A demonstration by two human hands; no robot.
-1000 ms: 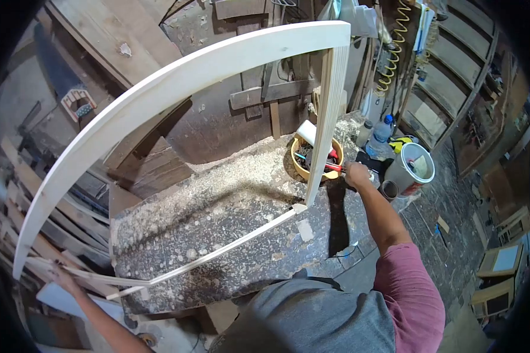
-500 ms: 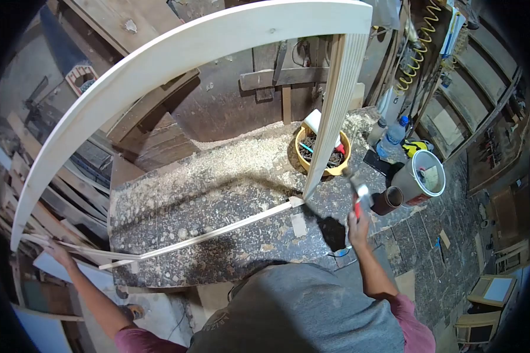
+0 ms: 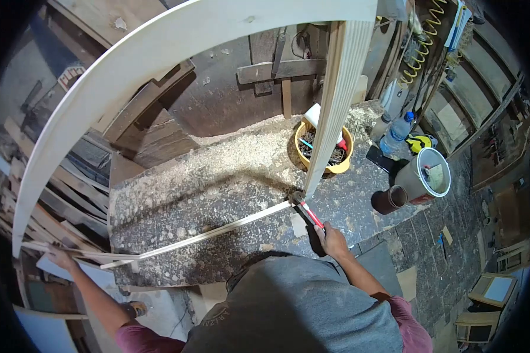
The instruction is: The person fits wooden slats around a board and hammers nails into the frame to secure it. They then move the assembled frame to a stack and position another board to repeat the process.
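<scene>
My right hand (image 3: 334, 240) is closed round the red and grey handle of a hammer (image 3: 310, 215). The hammer's head lies against the corner where an upright grooved board (image 3: 339, 100) meets a thin wooden strip (image 3: 218, 230). From the top of that board a wide pale arched board (image 3: 129, 65) curves down to the far left. There my left hand (image 3: 61, 257) is closed on the thin strip near the arch's lower end. Its fingers are partly hidden.
Sawdust covers much of the dark workbench (image 3: 182, 206). A yellow bowl (image 3: 337, 167) stands behind the upright board. Right of it are a water bottle (image 3: 396, 134), a phone (image 3: 380, 159), a brown cup (image 3: 390, 200) and a white bucket (image 3: 423, 175).
My right hand has swung the hammer left and down, from beside the brown cup to the frame's corner. The arch and upright board appear slightly higher and nearer. My left hand has hardly moved.
</scene>
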